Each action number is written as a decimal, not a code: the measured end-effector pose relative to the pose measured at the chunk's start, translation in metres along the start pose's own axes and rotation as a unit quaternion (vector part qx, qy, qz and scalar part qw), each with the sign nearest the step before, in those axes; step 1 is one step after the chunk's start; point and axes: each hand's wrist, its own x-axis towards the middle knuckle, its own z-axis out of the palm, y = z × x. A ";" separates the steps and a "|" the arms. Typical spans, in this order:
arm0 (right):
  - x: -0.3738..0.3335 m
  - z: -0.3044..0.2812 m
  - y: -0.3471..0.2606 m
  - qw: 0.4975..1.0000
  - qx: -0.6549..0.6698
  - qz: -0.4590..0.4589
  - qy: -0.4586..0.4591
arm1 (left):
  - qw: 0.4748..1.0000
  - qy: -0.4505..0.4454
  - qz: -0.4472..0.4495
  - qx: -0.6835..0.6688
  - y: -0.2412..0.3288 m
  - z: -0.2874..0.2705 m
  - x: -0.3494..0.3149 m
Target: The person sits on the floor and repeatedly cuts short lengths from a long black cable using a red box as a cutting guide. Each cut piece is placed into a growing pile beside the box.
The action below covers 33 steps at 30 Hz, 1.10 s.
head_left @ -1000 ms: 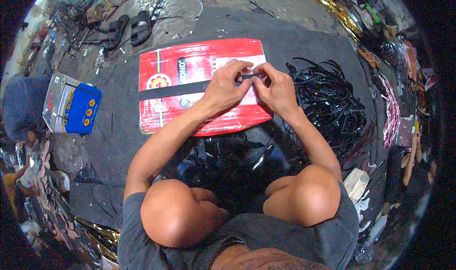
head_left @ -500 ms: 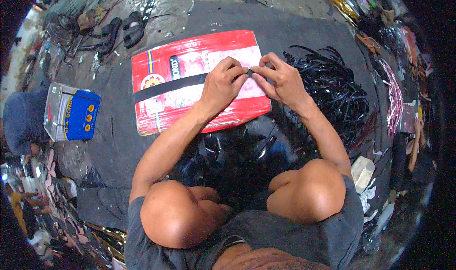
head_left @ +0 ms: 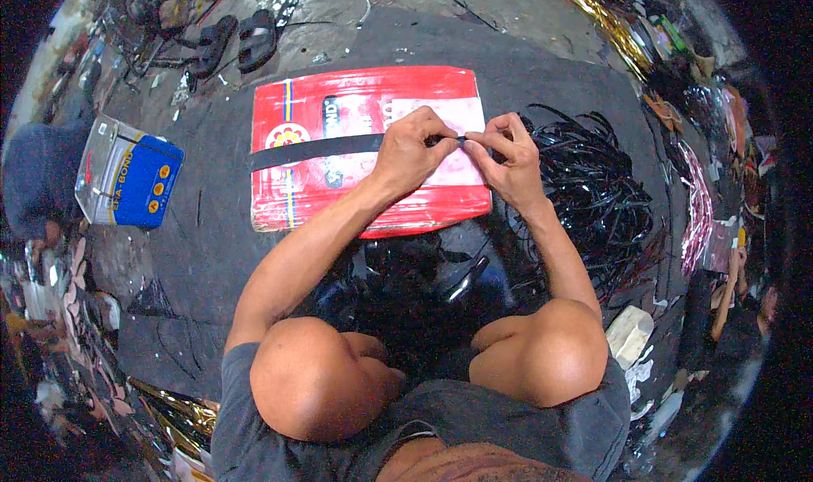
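A black strip (head_left: 322, 148) lay across the red flat package (head_left: 373, 147) in the upper middle of the frame. The left hand (head_left: 412, 150) and the right hand (head_left: 508, 158) met at its right end, fingertips pinched shut on it. A tangle of black strips (head_left: 597, 198) sat at right; a blue-and-silver tin (head_left: 127, 181) stood at left.

Long black strip (head_left: 318, 149) lies flat across the red package (head_left: 356, 109).

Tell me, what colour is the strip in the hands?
Black; the strip shows best in the head view.
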 end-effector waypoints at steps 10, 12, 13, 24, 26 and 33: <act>0.007 0.017 0.013 0.973 0.094 0.212 -0.008 | 0.987 -0.084 -0.032 0.131 0.016 -0.007 0.022; 0.005 0.017 0.017 0.966 0.113 0.234 -0.019 | 0.980 -0.136 -0.042 0.138 0.016 -0.010 0.032; 0.006 0.018 0.019 0.962 0.123 0.243 -0.025 | 0.981 -0.132 -0.035 0.138 0.016 -0.011 0.032; -0.010 0.024 0.019 0.986 0.102 0.120 0.062 | 0.998 -0.029 0.045 -0.035 0.006 0.017 0.017; -0.017 0.016 0.033 0.861 0.394 0.322 0.012 | 0.997 -0.024 0.058 -0.051 0.005 0.021 0.018; -0.009 0.002 0.023 0.696 0.567 0.441 0.012 | 0.996 -0.028 0.064 -0.051 0.009 0.023 0.022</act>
